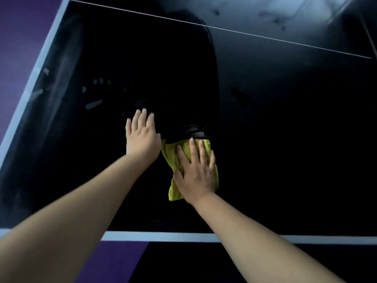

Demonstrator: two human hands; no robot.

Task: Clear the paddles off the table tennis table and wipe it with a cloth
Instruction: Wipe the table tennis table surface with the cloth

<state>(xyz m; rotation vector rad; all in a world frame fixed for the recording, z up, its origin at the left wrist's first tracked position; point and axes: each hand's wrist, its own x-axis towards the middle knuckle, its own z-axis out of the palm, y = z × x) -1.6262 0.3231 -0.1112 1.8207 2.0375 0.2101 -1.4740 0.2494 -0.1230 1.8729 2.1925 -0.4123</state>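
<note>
Dark tabletop [285, 119] is smudging beside my flat, empty left hand [142, 137] — I'm pressing the yellow cloth [175, 160] under my splayed right hand [196, 172], risking fresh prints.

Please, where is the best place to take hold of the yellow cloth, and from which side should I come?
Probably the cloth's near corner, which sticks out uncovered below the right hand. Come from the table's near edge. The rest lies flat under the spread palm, and the left hand blocks its left side.

The dark table [285, 123] with white edge lines filled the frame. At the centre, a yellow cloth [173, 160] lay flat on it, and pale smudges [93, 104] marked the left part.
</note>
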